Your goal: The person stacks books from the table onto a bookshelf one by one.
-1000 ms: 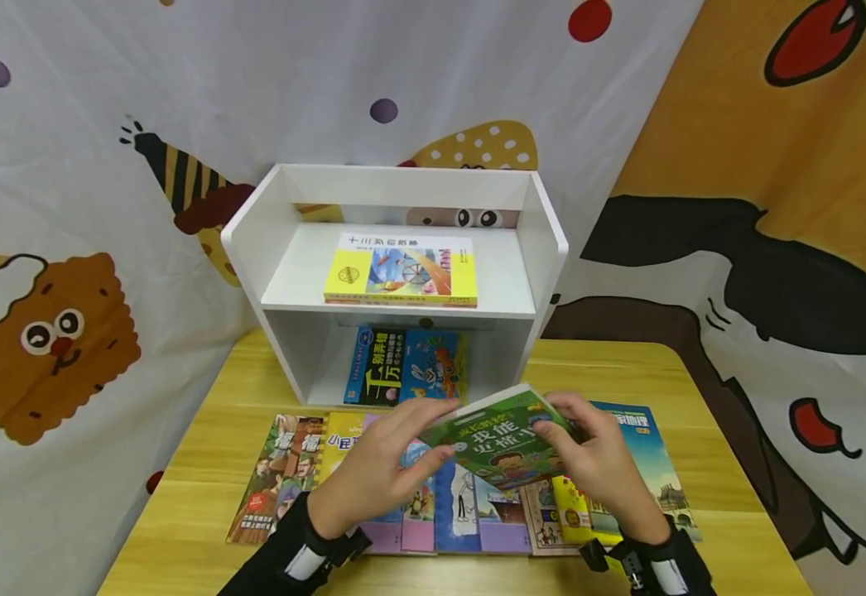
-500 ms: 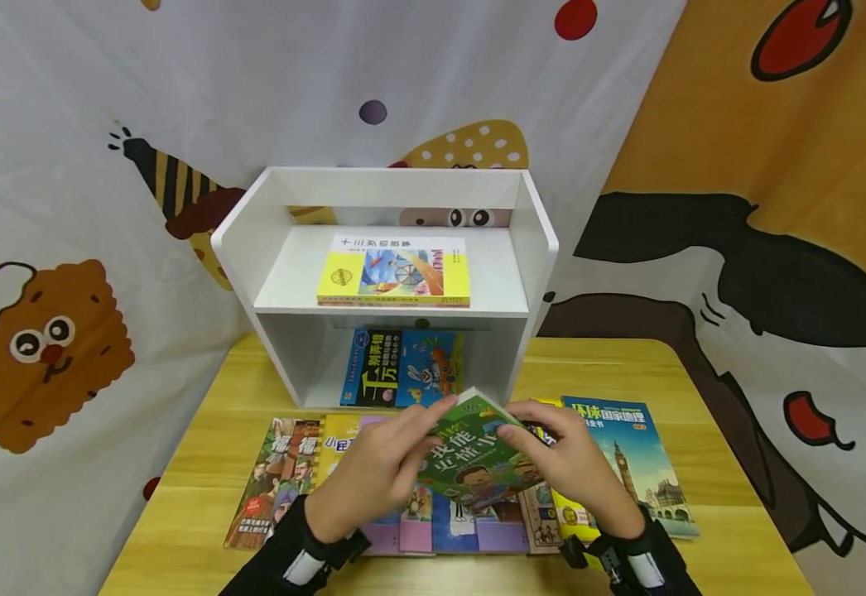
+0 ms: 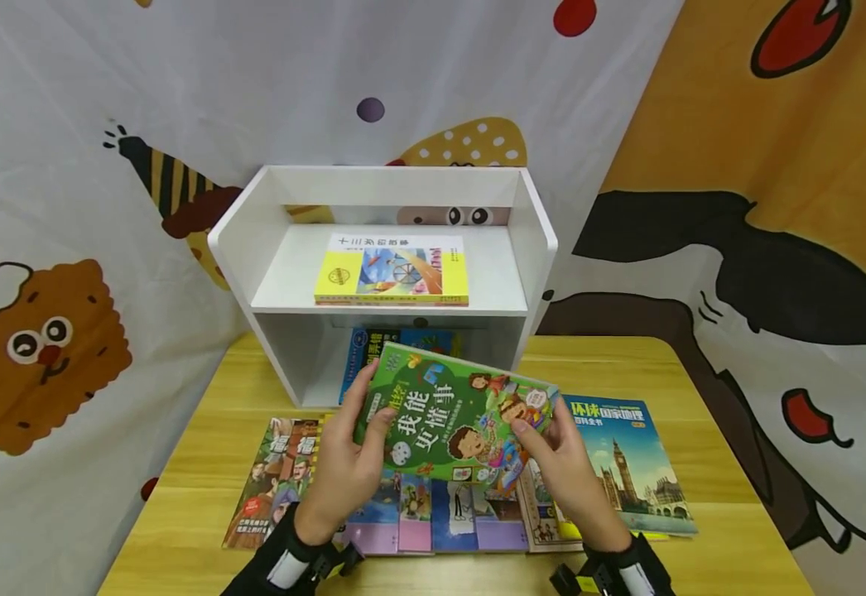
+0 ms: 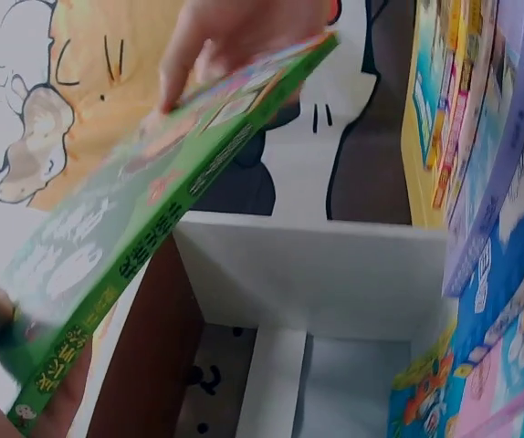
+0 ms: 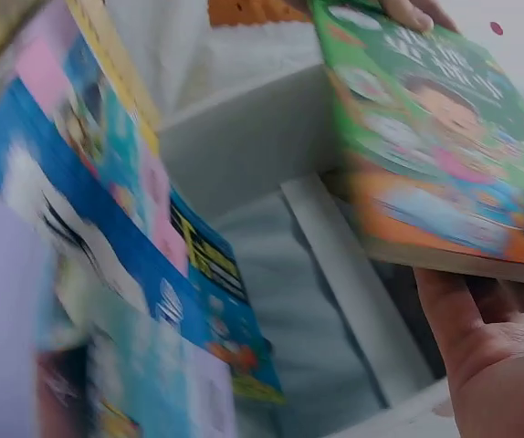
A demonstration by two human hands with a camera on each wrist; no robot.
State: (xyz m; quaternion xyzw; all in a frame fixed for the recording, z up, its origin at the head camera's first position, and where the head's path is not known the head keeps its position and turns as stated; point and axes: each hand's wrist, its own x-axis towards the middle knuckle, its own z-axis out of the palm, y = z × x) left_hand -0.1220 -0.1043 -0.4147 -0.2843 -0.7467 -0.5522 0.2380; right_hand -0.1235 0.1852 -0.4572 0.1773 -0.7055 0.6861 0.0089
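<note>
Between both hands a green children's book is held up in front of the shelf, cover facing the head camera and slightly tilted. My left hand grips its left end, thumb on the cover and fingers behind. At the right end my right hand holds it the same way, thumb on the lower right of the cover. The left wrist view shows the green spine along its lower edge. In the right wrist view my right hand supports the book from beneath; that picture is blurred.
A white two-tier shelf stands at the back of the wooden table. Yellow books lie on its upper tier; blue books lie below, partly hidden. In front are a row of books, including a brown comic and a blue geography book.
The green book has turned from a steep slant to nearly level, its cover now fully facing the head camera. Both hands have shifted to grip its two ends, and it covers part of the lower tier.
</note>
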